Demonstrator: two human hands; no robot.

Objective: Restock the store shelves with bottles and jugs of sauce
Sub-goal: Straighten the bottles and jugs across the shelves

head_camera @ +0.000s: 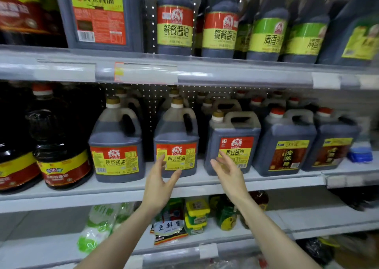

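1. Jugs of soy sauce stood in a row along the front edge of the middle shelf (205,186), labels turned outward, presumably so shoppers could read them. The middle jug (176,143) sat between the left jug (117,145) and the square jug (232,143), with more jugs lined up behind each toward the shelf's back panel.
2. The left hand (160,184) was spread wide, fingers apart and empty, its fingertips at or just in front of the middle jug's yellow and red label; whether they touched could not be told.
3. The right hand (229,170) was likewise spread and held nothing, palm turned inward, lying in front of the square jug's lower label.
4. The two palms faced one another on either side of the middle jug, which suggested a two-handed hold, sensible for a full, heavy container, or a nudge to square it with the shelf's front edge.
5. Tall bottles (175,20) filled the upper shelf (225,74), labels forward too.
6. Vinegar jugs (287,141) occupied the middle shelf's right end, and packets (170,227) lay on the lower shelf beneath the forearms.
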